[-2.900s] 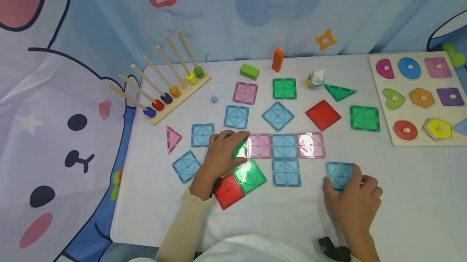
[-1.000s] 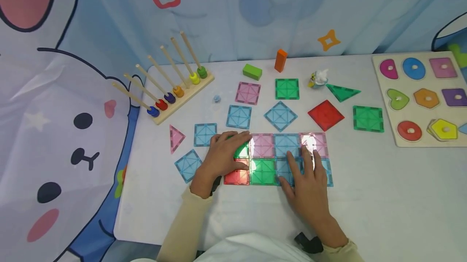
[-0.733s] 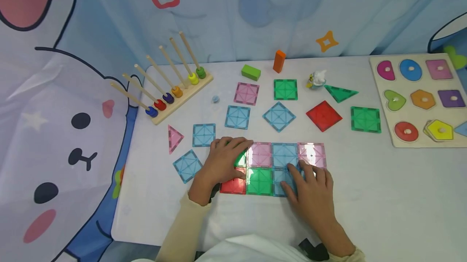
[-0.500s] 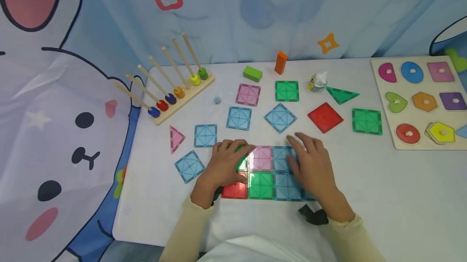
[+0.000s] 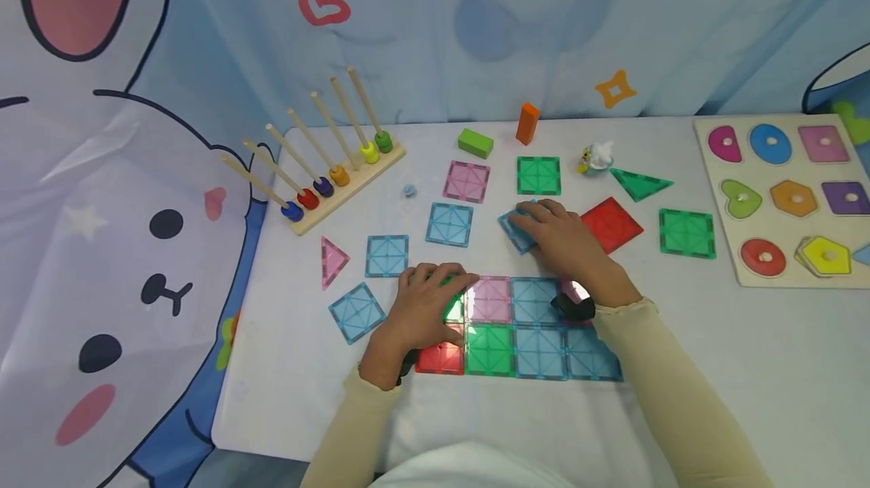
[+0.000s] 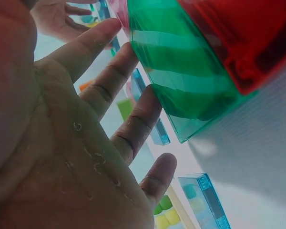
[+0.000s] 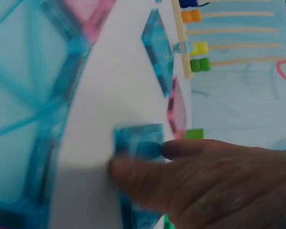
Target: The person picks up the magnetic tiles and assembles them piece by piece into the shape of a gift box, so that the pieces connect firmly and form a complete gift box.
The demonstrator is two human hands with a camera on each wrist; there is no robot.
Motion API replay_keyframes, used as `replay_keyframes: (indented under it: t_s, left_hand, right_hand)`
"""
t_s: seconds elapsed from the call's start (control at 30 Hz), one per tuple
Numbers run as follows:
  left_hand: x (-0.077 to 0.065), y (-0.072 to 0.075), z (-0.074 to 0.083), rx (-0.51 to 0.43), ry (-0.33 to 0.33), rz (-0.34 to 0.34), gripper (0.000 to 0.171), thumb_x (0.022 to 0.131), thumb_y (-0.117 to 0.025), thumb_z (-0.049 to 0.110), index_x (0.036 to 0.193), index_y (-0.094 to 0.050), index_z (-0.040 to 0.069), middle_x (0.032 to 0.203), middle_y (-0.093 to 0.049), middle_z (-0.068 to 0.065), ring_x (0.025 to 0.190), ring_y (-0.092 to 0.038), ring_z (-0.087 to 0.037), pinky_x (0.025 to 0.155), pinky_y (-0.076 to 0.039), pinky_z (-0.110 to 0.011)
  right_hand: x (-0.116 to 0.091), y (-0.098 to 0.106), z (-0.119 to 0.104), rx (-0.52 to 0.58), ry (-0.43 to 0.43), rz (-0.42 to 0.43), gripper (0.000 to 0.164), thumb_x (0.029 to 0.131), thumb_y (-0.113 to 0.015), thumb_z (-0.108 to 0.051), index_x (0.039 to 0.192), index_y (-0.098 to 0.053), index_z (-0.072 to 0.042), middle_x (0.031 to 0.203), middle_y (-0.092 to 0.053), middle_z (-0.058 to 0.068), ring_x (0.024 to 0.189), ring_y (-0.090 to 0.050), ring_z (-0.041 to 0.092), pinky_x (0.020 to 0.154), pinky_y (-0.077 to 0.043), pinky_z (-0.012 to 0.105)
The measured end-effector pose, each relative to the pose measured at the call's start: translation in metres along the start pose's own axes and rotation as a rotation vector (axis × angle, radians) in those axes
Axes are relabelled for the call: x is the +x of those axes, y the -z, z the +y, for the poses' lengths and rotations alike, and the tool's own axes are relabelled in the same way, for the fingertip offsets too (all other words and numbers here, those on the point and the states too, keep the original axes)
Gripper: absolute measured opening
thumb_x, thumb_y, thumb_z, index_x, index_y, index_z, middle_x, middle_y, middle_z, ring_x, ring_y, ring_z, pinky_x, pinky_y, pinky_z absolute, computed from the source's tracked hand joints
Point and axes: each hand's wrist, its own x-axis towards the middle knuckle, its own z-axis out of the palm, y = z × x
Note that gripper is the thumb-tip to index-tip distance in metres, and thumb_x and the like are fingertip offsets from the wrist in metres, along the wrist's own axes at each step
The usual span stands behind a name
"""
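Note:
In the head view, translucent magnetic tiles form a two-row block: a green tile (image 5: 455, 308), pink tile (image 5: 488, 300), blue tile (image 5: 535, 301) and partly hidden pink tile above; a red tile (image 5: 439, 359), green tile (image 5: 489, 350) and two blue tiles below. My left hand (image 5: 427, 307) rests at the block's left end, fairly straight fingertips along the edge of the green tile (image 6: 181, 62) in the left wrist view. Beyond the block, my right hand (image 5: 567, 240) pinches a separate blue tile (image 5: 514, 230) between thumb (image 7: 133, 176) and fingers; part of it is covered.
Loose blue tiles (image 5: 449, 224), a pink square (image 5: 466, 181), green tiles (image 5: 539, 175), a red tile (image 5: 613, 224) and triangles surround the block. A bead peg stand (image 5: 350, 189) stands back left, a shape puzzle board (image 5: 782, 201) at right. Small blocks and a bird figure (image 5: 596, 158) line the back.
The red and green tiles and another blue tile joined the lower row, and the block slid toward me. My right hand left it, moved away from me and took hold of a loose blue tile.

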Motion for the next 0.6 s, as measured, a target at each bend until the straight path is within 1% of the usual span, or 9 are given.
replay_keyframes:
  t_s: [0.1,0.2,0.3,0.43,0.53,0.6]
  left_hand:
    - [0.0,-0.001,0.0,-0.002,-0.003,-0.007,0.097,0.057,-0.082,0.059,0.142,-0.038,0.038,0.14,-0.035,0.01,0.127,-0.029,-0.022,0.101,-0.024,-0.053]
    - [0.0,-0.002,0.0,-0.002,-0.002,-0.007,0.097,0.057,-0.082,0.059,0.142,-0.037,0.038,0.14,-0.035,0.01,0.127,-0.029,-0.022,0.101,-0.023,-0.053]
    - [0.001,-0.002,0.0,-0.003,-0.01,-0.005,0.097,0.058,-0.081,0.059,0.142,-0.037,0.038,0.14,-0.035,0.01,0.127,-0.029,-0.022,0.101,-0.024,-0.053]
    - [0.002,-0.002,0.0,0.007,-0.015,-0.007,0.098,0.057,-0.08,0.061,0.142,-0.037,0.039,0.139,-0.036,0.011,0.127,-0.03,-0.021,0.101,-0.023,-0.052]
    - [0.002,0.0,0.001,0.009,-0.008,-0.01,0.098,0.057,-0.081,0.06,0.142,-0.037,0.038,0.139,-0.036,0.011,0.127,-0.03,-0.021,0.101,-0.023,-0.052]
    - [0.001,0.0,0.001,0.007,-0.003,-0.009,0.097,0.057,-0.082,0.059,0.142,-0.038,0.038,0.139,-0.036,0.01,0.127,-0.03,-0.022,0.1,-0.024,-0.052]
  right_hand:
    - [-0.006,-0.005,0.003,0.03,-0.034,0.045,0.07,0.074,-0.08,-0.027,0.136,-0.05,-0.017,0.138,-0.044,0.013,0.127,-0.035,0.038,0.094,-0.041,0.057]
    - [-0.012,-0.009,0.005,0.072,-0.048,0.086,0.072,0.072,-0.082,-0.033,0.135,-0.052,-0.017,0.134,-0.046,0.013,0.123,-0.038,0.038,0.092,-0.043,0.055]
    - [-0.021,-0.013,0.008,0.098,-0.054,0.093,0.073,0.072,-0.082,-0.034,0.136,-0.051,-0.018,0.135,-0.045,0.012,0.123,-0.038,0.036,0.093,-0.041,0.055]
    - [-0.037,-0.019,0.007,0.098,-0.045,0.09,0.074,0.072,-0.08,-0.039,0.137,-0.05,-0.021,0.136,-0.045,0.01,0.124,-0.038,0.034,0.093,-0.041,0.056]
    - [-0.047,-0.024,0.003,0.088,-0.026,0.095,0.076,0.072,-0.079,-0.043,0.139,-0.048,-0.023,0.14,-0.042,0.009,0.125,-0.037,0.033,0.091,-0.042,0.056]
    - [-0.052,-0.028,0.002,0.086,-0.014,0.105,0.081,0.072,-0.078,-0.046,0.142,-0.044,-0.022,0.143,-0.038,0.01,0.128,-0.035,0.033,0.091,-0.041,0.058]
